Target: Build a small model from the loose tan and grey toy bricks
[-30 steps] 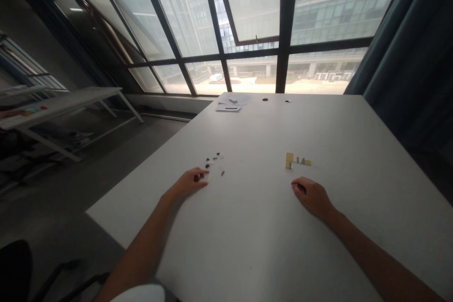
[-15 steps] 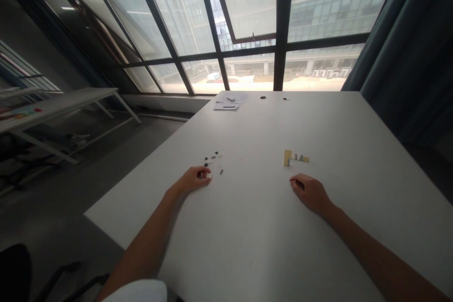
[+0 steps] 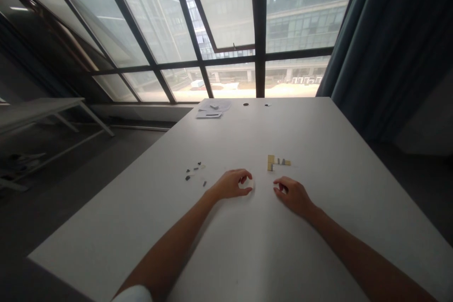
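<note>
Thumb and fingers of the left hand (image 3: 233, 184) curve into a roomy C, and something pale seems to sit between the tips, though against the white table (image 3: 226, 139) I can't be sure. On the right hand (image 3: 294, 195) the fingers are curled, with thumb and forefinger a little apart; I make out nothing between them.

Take the yellow-and-grey block arrangement (image 3: 271, 159) as the landmark. It lies flat, with a yellow part at its left end and a narrower arm of grey and yellow reaching right. The right hand rests just on its near side, toward the person; the left hand is a bit to its left and also nearer the person. Well to its left are the loose bits: a black piece (image 3: 188, 178), a grey piece (image 3: 204, 183), a pale yellow piece (image 3: 203, 166) and a few other small ones. Far behind it and to the left lie some papers (image 3: 208, 114).

I'd judge the work partly along: one group is already laid out, while the scattered pieces lie apart from it. Whether the grouped blocks are locked together or merely touching is too small to tell from where I stand.
</note>
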